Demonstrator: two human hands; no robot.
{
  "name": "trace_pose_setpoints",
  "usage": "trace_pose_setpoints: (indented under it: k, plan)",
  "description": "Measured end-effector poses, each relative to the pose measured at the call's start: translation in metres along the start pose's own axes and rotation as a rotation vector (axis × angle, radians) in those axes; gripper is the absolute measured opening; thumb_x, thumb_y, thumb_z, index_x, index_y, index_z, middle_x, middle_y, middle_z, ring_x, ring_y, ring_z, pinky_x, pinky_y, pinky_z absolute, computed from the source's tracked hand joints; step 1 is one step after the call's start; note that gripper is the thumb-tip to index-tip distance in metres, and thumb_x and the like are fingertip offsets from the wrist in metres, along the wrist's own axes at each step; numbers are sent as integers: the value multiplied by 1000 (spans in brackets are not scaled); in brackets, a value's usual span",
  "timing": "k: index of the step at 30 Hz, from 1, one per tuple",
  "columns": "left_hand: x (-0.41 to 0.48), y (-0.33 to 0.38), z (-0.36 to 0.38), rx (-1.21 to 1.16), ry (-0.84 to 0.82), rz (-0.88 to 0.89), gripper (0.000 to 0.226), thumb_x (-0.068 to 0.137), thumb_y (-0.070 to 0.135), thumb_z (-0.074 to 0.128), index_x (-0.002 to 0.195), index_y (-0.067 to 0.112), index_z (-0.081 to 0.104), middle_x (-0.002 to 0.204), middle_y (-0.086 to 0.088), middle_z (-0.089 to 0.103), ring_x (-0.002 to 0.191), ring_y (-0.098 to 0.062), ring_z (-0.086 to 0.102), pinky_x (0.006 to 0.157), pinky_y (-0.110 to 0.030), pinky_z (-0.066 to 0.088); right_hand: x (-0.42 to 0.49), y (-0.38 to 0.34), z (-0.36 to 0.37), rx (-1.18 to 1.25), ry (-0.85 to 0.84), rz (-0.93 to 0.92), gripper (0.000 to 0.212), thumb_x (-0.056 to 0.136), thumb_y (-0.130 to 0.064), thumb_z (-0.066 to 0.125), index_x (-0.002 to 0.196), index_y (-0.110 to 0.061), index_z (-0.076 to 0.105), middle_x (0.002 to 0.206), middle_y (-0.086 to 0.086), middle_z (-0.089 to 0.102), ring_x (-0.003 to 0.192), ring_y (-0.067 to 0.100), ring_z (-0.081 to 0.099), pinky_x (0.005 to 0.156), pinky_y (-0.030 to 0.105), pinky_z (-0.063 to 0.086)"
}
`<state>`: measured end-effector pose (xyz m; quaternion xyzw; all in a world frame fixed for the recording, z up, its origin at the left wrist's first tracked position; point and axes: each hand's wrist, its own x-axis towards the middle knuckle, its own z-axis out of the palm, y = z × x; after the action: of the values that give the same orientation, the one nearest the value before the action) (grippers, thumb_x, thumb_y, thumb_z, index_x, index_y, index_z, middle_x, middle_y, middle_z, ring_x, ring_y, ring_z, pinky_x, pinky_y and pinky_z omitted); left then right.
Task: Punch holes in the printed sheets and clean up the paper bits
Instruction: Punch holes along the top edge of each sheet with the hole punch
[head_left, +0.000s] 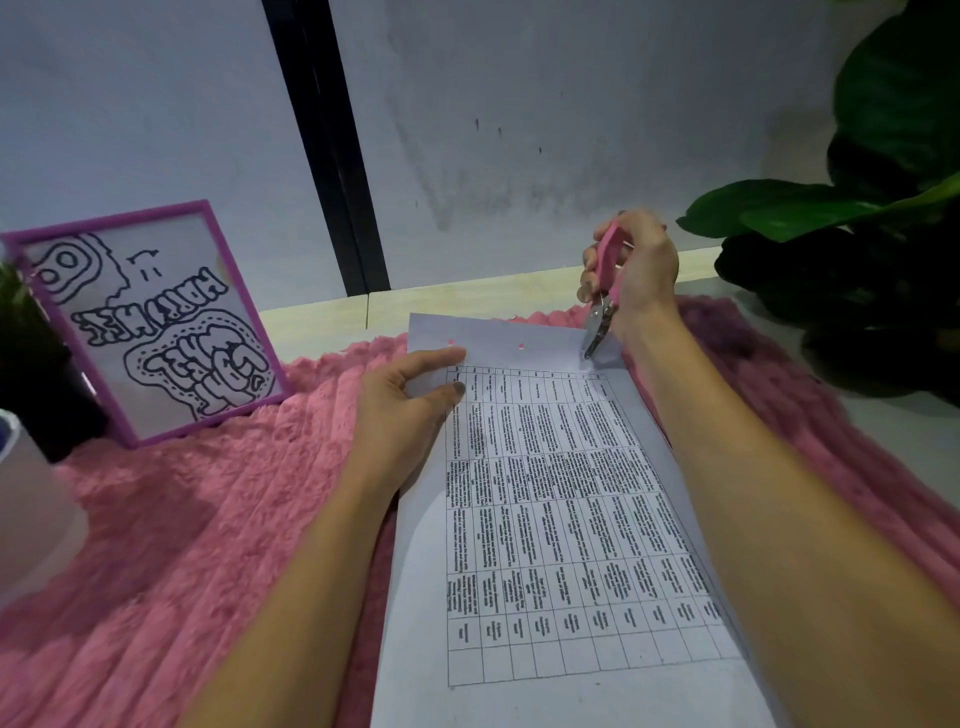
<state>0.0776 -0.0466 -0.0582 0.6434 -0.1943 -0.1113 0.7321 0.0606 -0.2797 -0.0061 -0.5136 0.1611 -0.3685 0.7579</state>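
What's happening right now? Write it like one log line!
step: punch at far edge | right hand: grips pink hole punch | left hand: presses printed sheets | holes visible: two

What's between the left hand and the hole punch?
In the head view, only the top margin of the sheet with two punched holes. The left hand presses it; the right hand grips the punch.
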Motion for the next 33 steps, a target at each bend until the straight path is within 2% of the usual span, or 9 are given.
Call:
trace_pose_setpoints:
  k: [3, 8, 16, 21, 26, 30, 33]
  plan:
    - [2, -3, -1, 1, 0, 2, 36, 83, -16, 64, 100, 14, 72, 112, 5, 69, 111, -17, 67, 93, -36, 56, 2, 3, 0, 13, 23, -8, 17, 82, -19, 50, 68, -9, 54, 58, 9, 51, 42, 19, 39, 47, 25, 34]
    - [5, -7, -3, 27, 7, 9, 38, 82, -14, 66, 97, 21, 75, 116, 3, 70, 116, -18, 64, 100, -45, 52, 2, 5, 0, 28, 36, -10, 14, 78, -17, 49, 65, -10, 52, 57, 9, 48, 41, 17, 37, 46, 23, 31]
    - [6, -9, -3, 25, 6, 2, 40, 82, -13, 66, 95, 24, 76, 118, 2, 70, 114, -19, 65, 99, -45, 52, 3, 5, 1, 41, 58, -13, 15, 79, -12, 48, 65, -10, 51, 55, 9, 47, 41, 18, 37, 46, 23, 31]
    - [10, -15, -7, 28, 26, 0, 41, 81, -10, 69, 93, 28, 78, 115, 7, 71, 118, -22, 63, 102, -49, 49, 3, -1, -5, 47, -107, 18, 21, 87, -22, 47, 86, -6, 60, 67, 10, 56, 51, 20, 47, 53, 27, 42]
    - [9, -14, -6, 81, 37, 5, 41, 80, -6, 71, 95, 32, 77, 107, 20, 69, 117, -17, 63, 103, -47, 49, 1, -19, -12, 108, -358, 85, 25, 86, -20, 39, 88, -5, 59, 70, 11, 54, 53, 21, 44, 55, 28, 41]
    - [6, -10, -6, 240, 61, 81, 45, 81, 0, 72, 114, 31, 64, 119, 14, 65, 118, -8, 57, 105, -34, 40, 1, -22, -11, 67, -372, 77, 24, 85, -21, 39, 88, -6, 57, 69, 11, 54, 52, 22, 44, 56, 29, 40]
    - [6, -9, -7, 82, 72, 29, 64, 81, -3, 72, 131, 25, 43, 107, 7, 70, 99, -17, 70, 89, -41, 54, 1, -19, -8, 41, -358, 58, 23, 79, -22, 44, 88, -6, 58, 70, 11, 54, 52, 22, 45, 56, 29, 40]
